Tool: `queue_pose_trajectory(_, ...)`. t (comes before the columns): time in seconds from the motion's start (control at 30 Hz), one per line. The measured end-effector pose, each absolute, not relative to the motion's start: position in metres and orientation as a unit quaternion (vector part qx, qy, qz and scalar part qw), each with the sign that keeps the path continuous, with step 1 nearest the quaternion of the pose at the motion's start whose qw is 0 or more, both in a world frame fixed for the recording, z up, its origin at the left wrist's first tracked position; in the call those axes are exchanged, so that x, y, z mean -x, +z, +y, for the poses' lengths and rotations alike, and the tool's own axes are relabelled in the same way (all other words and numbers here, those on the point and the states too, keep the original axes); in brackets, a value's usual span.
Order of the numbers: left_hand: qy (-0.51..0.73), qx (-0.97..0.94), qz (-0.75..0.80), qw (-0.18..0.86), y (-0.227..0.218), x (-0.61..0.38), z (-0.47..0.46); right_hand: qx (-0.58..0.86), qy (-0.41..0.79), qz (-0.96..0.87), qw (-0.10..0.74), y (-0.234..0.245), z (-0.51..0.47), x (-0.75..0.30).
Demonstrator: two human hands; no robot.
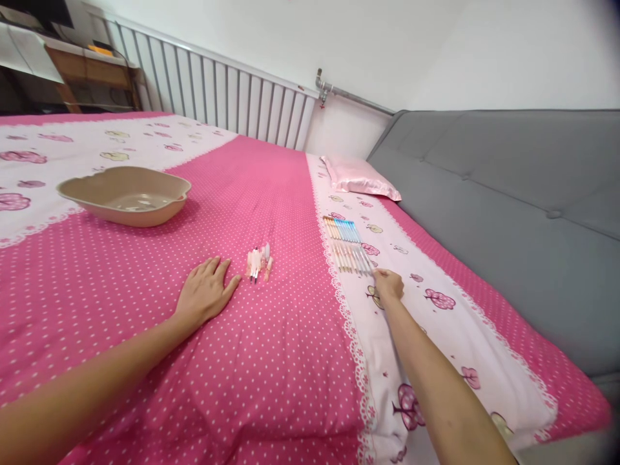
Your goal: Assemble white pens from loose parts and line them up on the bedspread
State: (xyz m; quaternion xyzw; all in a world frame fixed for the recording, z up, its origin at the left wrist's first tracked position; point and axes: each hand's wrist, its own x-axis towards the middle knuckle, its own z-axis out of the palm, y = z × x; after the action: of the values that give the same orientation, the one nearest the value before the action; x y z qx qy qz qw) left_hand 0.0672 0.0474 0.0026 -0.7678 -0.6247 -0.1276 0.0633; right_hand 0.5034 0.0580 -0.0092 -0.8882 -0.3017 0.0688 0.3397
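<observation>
My left hand lies flat on the pink dotted bedspread, its fingers a little apart and nothing held. Just right of it is a small loose pile of pale pink and white pens, some with dark tips. My right hand has its fingers pinched at the right end of a row of pale slim pens, on the lower end of one pen. Above that row lies another row of pens, brown-orange at the left and blue at the right.
A beige plastic basin rests on the bed at the left. A pink pillow lies near the grey padded headboard. White radiator bars and a metal pipe run along the wall. A wooden desk stands far left.
</observation>
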Motion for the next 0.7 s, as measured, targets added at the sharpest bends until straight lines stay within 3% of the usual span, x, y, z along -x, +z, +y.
queue_pose_trajectory(0.37, -0.122, 0.766, -0.628, 0.064, 0.003, -0.068, 0.047, 0.872, -0.026, -0.342, 0.35, -0.015, 0.052, -0.491)
queue_pose_trajectory(0.7, -0.133, 0.766, -0.626, 0.059, 0.003, -0.068, 0.047, 0.857, -0.079, -0.405, 0.31, -0.02, 0.046, -0.485)
